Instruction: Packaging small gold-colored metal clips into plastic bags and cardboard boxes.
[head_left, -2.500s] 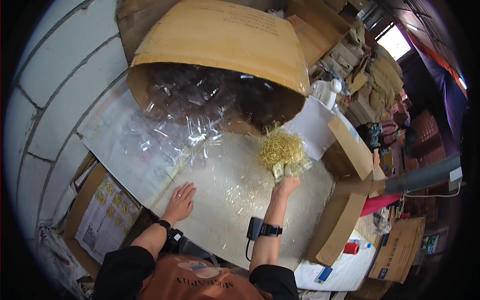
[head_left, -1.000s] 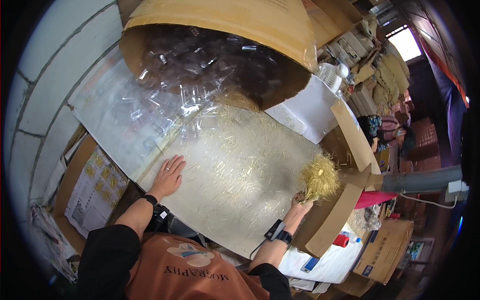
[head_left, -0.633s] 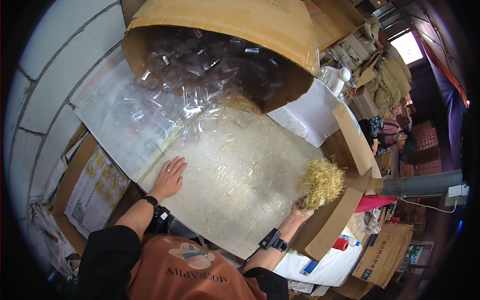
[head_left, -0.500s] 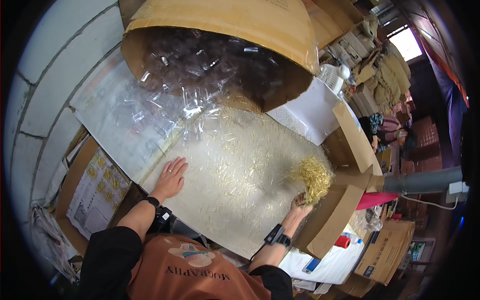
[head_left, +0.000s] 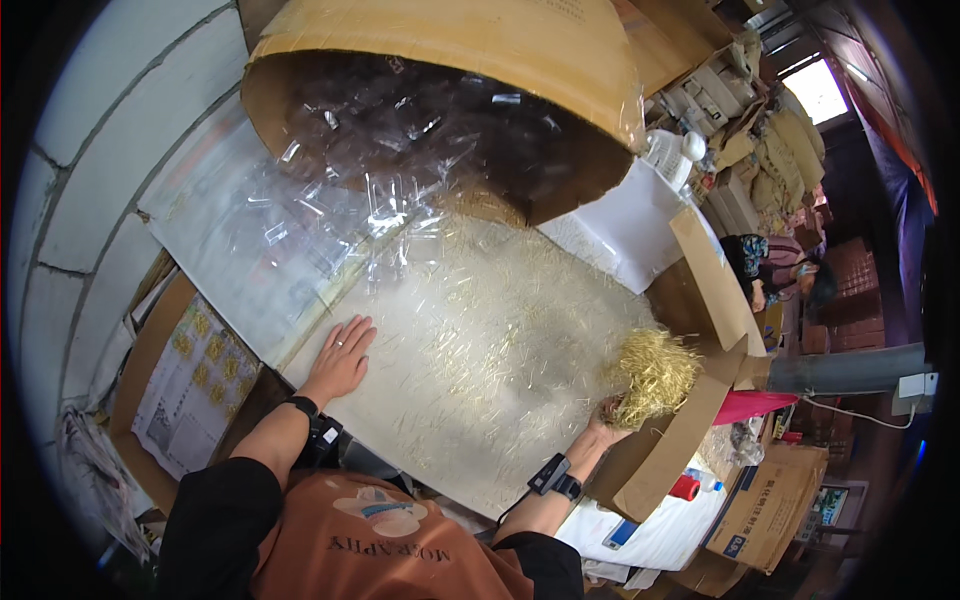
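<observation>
My right hand (head_left: 606, 420) is closed on the near end of a fluffy bundle of gold tinsel strands (head_left: 655, 375), which partly hides its fingers. The bundle is at the right side of a pale tabletop (head_left: 400, 420), against a cardboard flap (head_left: 668, 445). Loose gold strands (head_left: 480, 340) lie scattered over the middle of the top. Flat at the top's left edge rests my left hand (head_left: 343, 355), fingers stretched out, a ring on one of them, holding nothing.
A big cardboard box (head_left: 440, 35) lies open toward me at the back, clear plastic pieces (head_left: 385, 200) spilling from it. Low at left is a carton (head_left: 150, 400) with small gold clumps on paper. A red-capped bottle (head_left: 685, 487) stands at right. Another person (head_left: 775, 265) is farther off.
My right hand has moved a little to the right with the tinsel bundle, which now reaches the cardboard flap. My left hand has stayed in place.
</observation>
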